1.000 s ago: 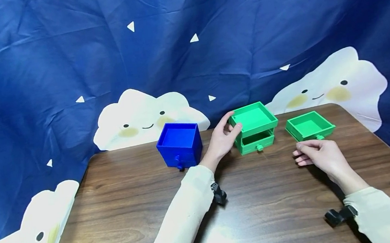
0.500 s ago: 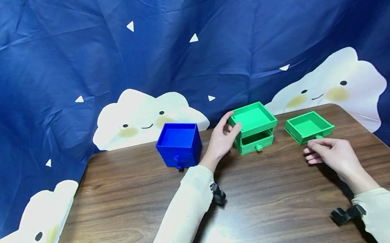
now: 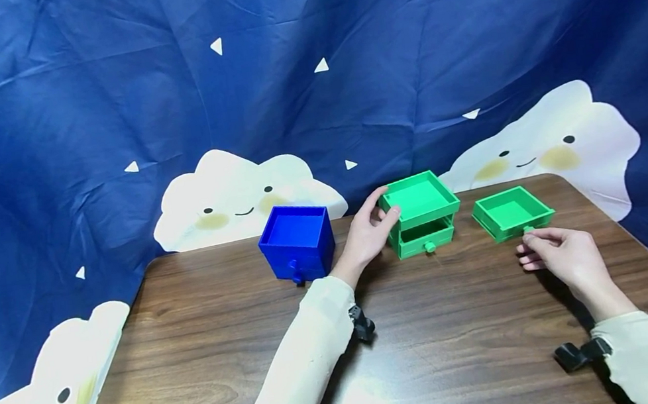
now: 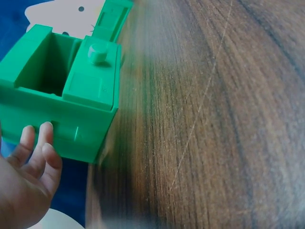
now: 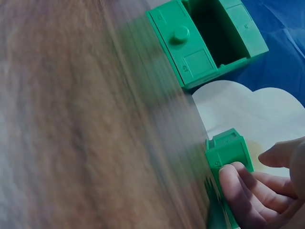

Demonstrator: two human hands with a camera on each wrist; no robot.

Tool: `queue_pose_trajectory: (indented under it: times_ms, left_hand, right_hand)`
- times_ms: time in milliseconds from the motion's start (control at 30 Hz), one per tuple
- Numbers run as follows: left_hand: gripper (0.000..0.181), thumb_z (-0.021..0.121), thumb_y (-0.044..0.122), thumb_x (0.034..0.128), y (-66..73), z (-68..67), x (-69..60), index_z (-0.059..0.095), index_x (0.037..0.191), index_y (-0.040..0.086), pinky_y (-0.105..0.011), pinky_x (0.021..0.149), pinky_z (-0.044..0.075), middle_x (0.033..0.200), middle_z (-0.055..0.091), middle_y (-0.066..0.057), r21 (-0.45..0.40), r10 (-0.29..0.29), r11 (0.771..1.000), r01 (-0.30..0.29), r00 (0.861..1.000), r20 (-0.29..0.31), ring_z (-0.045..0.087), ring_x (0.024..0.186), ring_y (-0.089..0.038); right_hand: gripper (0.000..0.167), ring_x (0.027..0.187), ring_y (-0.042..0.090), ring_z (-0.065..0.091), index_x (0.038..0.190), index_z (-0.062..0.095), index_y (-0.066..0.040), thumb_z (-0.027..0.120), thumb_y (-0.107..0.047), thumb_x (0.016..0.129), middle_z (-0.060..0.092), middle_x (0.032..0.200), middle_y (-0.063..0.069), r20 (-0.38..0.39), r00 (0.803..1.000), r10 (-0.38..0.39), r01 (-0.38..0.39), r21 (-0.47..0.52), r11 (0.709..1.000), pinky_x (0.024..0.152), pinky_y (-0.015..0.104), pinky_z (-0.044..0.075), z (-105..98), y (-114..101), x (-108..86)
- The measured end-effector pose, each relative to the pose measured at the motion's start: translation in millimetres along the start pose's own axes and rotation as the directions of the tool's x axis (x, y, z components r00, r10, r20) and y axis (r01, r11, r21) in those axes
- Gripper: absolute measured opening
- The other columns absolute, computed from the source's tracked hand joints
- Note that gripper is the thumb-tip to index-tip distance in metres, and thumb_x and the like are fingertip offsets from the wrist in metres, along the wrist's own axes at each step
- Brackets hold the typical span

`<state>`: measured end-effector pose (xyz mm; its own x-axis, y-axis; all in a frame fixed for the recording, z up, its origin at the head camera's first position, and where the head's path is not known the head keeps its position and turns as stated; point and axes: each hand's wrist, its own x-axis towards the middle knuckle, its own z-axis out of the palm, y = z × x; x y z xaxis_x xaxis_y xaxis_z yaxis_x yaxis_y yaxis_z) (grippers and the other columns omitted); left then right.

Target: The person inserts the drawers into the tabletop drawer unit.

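A green mini cabinet point(image 3: 422, 217) stands at the back of the table with a drawer point(image 3: 427, 241) in its lower slot; the upper slot is a dark gap. My left hand point(image 3: 368, 231) rests against its left side, thumb and index finger at the upper corners. In the left wrist view several fingers point(image 4: 46, 133) touch the side wall. To the right lies a separate green drawer point(image 3: 513, 212), its knob facing me. My right hand point(image 3: 567, 255) is at that knob, thumb and index finger close to it. In the right wrist view the fingers hide the knob and stand apart.
A blue mini cabinet point(image 3: 299, 243) stands left of the green one, just beyond my left wrist. The wooden table point(image 3: 221, 353) ends at the back against a blue cloth point(image 3: 376, 76) with clouds.
My right hand has moved right, in front of the separate drawer, and its fingers have come up to the knob. The left hand and both cabinets stay in place.
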<state>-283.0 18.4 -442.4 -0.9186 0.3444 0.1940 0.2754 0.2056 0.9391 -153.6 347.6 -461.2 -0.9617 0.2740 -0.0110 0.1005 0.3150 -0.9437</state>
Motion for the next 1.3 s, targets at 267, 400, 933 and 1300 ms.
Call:
queue_pose_trajectory:
  times_ms: [267, 400, 933, 1300]
  left_hand:
    - [0.054, 0.066, 0.039, 0.1077, -0.1, 0.3, 0.1, 0.053, 0.159, 0.030, -0.024, 0.077, 0.044, 0.098, 0.053, 0.009, -0.003, -0.005, 1.000, 0.005, 1.000, -0.007, 0.050, 0.079, -0.008]
    - [0.054, 0.066, 0.038, 0.1075, 1.0, 0.2, 0.5, 0.053, 0.159, 0.029, -0.023, 0.077, 0.044, 0.098, 0.053, 0.008, -0.012, -0.002, 1.000, 0.002, 1.000, -0.007, 0.050, 0.079, -0.008]
    - [0.053, 0.067, 0.038, 0.1077, -0.3, 0.2, 0.5, 0.053, 0.159, 0.029, -0.023, 0.077, 0.044, 0.098, 0.053, 0.009, -0.005, -0.007, 1.000, 0.007, 1.000, -0.002, 0.050, 0.079, -0.007]
    - [0.054, 0.067, 0.037, 0.1075, 0.7, 1.2, -0.1, 0.054, 0.159, 0.030, -0.023, 0.077, 0.044, 0.097, 0.053, 0.008, -0.018, -0.005, 1.000, 0.005, 1.000, -0.006, 0.050, 0.079, -0.009]
  right_hand:
    - [0.051, 0.065, -0.001, 0.073, 0.142, 0.047, 0.028, 0.054, -0.013, 0.112, 0.072, 0.075, -0.022, -0.027, 0.999, 0.029, -0.030, -0.029, 0.999, 0.064, 0.025, 0.064, -5.7, 3.1, 5.7]
    - [0.051, 0.064, -0.001, 0.073, 0.143, 0.048, 0.027, 0.053, -0.013, 0.111, 0.070, 0.074, -0.024, -0.062, 0.997, 0.041, -0.044, -0.041, 0.998, 0.064, 0.025, 0.064, -7.3, 2.5, 7.9]
    - [0.053, 0.065, -0.002, 0.072, 0.143, 0.046, 0.028, 0.050, -0.014, 0.112, 0.069, 0.075, -0.019, -0.046, 0.996, 0.071, -0.075, -0.094, 0.993, 0.065, 0.025, 0.064, -14.3, 7.2, 14.6]
    - [0.052, 0.058, 0.001, 0.069, 0.134, 0.055, 0.027, 0.053, -0.020, 0.112, 0.071, 0.071, -0.015, -0.015, 0.996, 0.089, -0.090, -0.126, 0.988, 0.058, 0.026, 0.062, -14.7, 16.0, 21.1]
